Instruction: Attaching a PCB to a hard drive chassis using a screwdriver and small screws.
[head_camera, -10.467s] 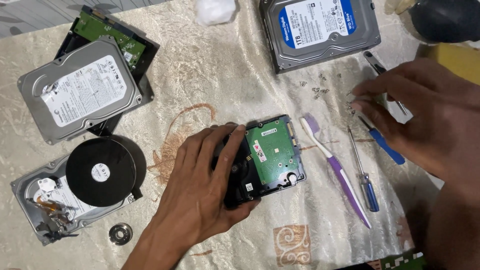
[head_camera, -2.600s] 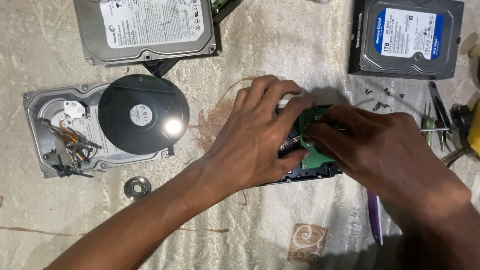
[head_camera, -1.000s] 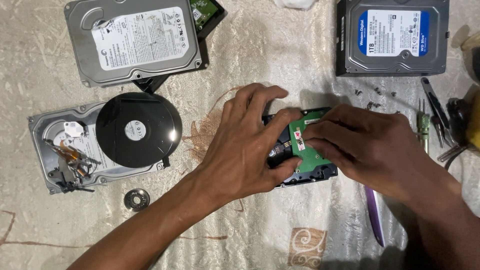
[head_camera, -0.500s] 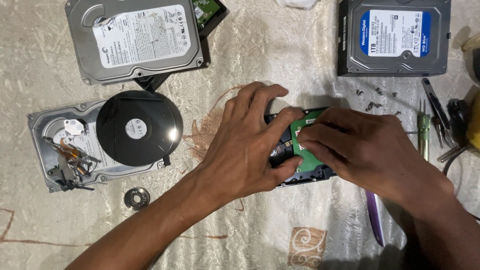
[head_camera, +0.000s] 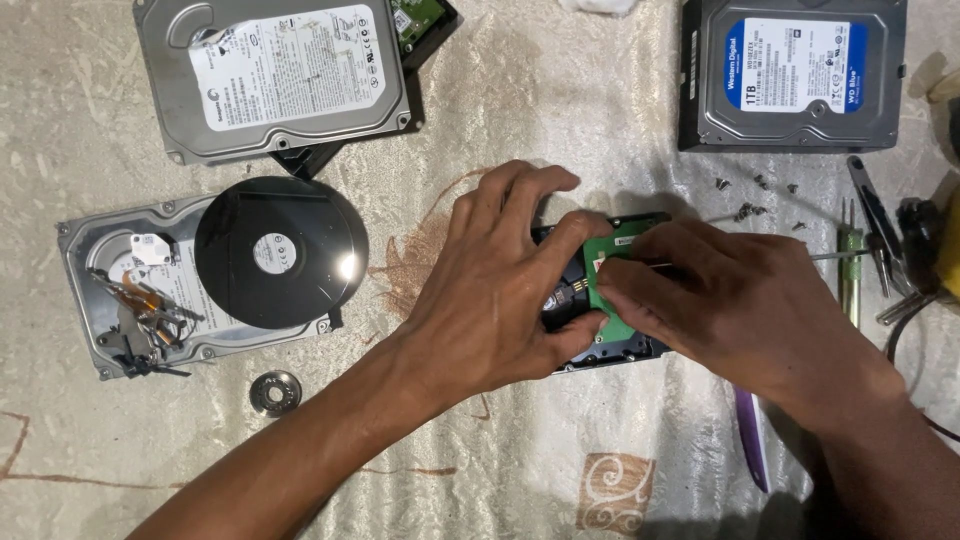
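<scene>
Left hand (head_camera: 495, 290) lies spread over a small hard drive (head_camera: 600, 345), fingers curled on its edges, pinning it to the cloth. Right hand (head_camera: 725, 305), fingers bunched together, presses its green circuit board (head_camera: 610, 275). Loose screws (head_camera: 750, 200) lie just beyond the right hand.

We see a cream cloth (head_camera: 520, 90) with a soft sheen and a woven raised pattern under everything. The opened drive (head_camera: 110, 300) shows bare matt grey cast metal, and its platter (head_camera: 281, 252) is mirror-glossy and dark. The small drive (head_camera: 610, 345) has a black casing and a matt green circuit board (head_camera: 612, 250). Two closed drives (head_camera: 275, 75) (head_camera: 790, 70) have dull metal lids with smooth paper labels. The ring (head_camera: 275, 392) is shiny metal.
</scene>
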